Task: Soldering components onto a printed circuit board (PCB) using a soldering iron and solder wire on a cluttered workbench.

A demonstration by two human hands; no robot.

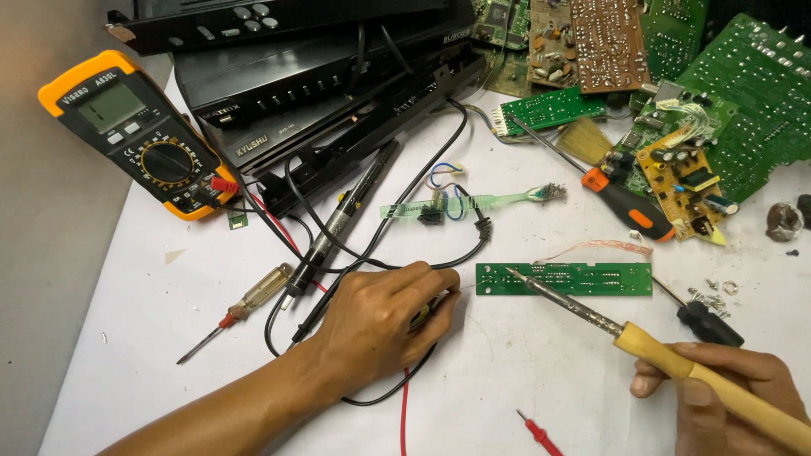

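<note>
While the right hand (718, 397) closes its grip around the yellow handle of a soldering iron (591, 317), the metal tip rests on the left part of a narrow green circuit board (564, 279) lying flat on the counter (507, 380). The left hand (380, 325) is closed on a small yellow-black thing beside the board's left end; what it is, I cannot tell. I judge that the hot tip could slip and burn the black cables (372, 253) near the left hand, because the board is not clamped. White paper covers the counter, crowded with a yellow multimeter (139, 135), screwdrivers, a toothbrush (473, 203) and a heap of green boards (718, 84). Nothing more of the room is shown.
</note>
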